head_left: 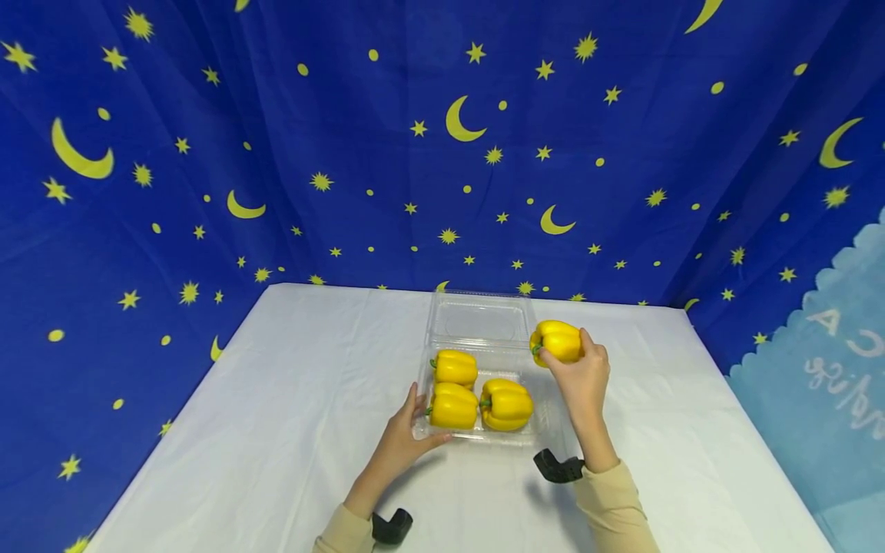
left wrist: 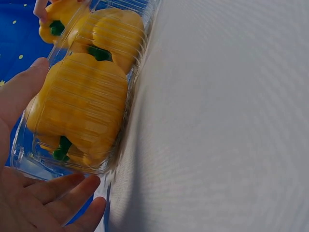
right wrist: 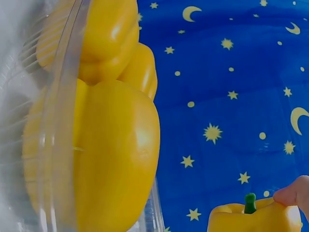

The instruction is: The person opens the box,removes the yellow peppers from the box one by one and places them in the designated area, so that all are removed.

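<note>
Three yellow bell peppers lie in a clear plastic clamshell box: one pepper at the back left, another at the front left and a third at the front right. My right hand grips a fourth bell pepper above the box's back right corner, its green stem facing left. At the box's front left corner is my left hand, thumb along the front rim and fingers spread along the left side. In the left wrist view its fingers are fairly straight beside the clear wall.
The box's hinged lid lies folded back, away from me. A white cloth covers the table. Behind it hangs a blue curtain with yellow moons and stars. A black wrist camera mount sits on each forearm.
</note>
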`<act>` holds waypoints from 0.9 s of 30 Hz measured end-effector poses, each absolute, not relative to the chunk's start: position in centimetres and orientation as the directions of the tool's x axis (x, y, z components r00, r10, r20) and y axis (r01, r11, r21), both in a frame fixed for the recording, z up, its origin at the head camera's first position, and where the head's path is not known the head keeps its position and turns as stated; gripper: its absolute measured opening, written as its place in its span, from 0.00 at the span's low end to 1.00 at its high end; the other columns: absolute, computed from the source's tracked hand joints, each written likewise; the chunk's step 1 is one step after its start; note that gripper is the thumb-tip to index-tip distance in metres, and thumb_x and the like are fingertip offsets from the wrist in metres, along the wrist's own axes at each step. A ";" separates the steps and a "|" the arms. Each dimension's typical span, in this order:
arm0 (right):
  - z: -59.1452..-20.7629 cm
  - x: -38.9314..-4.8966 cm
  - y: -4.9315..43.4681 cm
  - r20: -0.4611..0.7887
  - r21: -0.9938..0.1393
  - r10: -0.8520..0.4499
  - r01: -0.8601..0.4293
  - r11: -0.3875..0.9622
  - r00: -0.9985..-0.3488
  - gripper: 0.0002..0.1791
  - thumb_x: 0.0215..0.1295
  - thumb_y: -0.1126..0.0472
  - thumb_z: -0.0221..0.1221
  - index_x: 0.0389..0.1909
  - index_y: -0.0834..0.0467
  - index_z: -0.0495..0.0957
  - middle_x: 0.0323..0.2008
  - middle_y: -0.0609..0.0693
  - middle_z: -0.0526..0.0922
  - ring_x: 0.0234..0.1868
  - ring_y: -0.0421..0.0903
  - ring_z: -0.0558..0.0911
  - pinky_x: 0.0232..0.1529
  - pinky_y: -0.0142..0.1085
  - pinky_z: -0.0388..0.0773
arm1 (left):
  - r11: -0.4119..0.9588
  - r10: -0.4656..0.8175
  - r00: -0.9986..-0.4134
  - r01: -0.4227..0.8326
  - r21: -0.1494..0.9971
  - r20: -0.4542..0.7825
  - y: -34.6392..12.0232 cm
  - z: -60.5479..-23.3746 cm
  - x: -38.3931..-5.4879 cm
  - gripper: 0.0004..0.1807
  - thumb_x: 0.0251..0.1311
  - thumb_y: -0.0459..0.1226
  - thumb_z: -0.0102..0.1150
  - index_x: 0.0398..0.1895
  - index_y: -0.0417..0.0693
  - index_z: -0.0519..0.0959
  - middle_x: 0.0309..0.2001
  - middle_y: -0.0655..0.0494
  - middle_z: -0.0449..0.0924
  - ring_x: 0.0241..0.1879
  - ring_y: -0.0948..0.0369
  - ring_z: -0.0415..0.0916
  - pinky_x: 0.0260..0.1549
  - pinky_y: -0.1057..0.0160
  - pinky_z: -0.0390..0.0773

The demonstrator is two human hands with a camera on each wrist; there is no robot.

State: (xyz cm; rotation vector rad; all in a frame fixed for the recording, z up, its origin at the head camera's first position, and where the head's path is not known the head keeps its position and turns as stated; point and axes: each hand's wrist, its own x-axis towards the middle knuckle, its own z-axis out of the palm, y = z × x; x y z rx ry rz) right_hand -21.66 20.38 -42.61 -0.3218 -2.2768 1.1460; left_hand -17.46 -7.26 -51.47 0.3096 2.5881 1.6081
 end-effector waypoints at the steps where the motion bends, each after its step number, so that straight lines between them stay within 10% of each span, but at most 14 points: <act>1: -42.6 -21.6 20.4 0.381 -0.795 0.445 -0.041 0.606 -0.810 0.42 0.45 0.59 0.71 0.60 0.74 0.68 0.47 0.76 0.74 0.44 0.64 0.74 0.46 0.55 0.74 | 0.430 0.212 -0.977 0.129 0.894 0.040 -7.2 -51.5 -17.5 0.61 0.48 0.51 0.71 0.74 0.35 0.42 0.68 0.36 0.63 0.65 0.41 0.65 0.64 0.39 0.63; 27: -41.9 -20.7 22.5 0.360 -0.802 0.480 -0.002 0.598 -0.800 0.42 0.47 0.59 0.71 0.61 0.73 0.67 0.48 0.75 0.73 0.48 0.65 0.73 0.53 0.58 0.72 | 0.438 0.211 -0.977 0.133 0.889 0.042 -7.3 -51.5 -17.6 0.60 0.48 0.50 0.71 0.74 0.33 0.43 0.68 0.36 0.63 0.64 0.42 0.67 0.64 0.40 0.64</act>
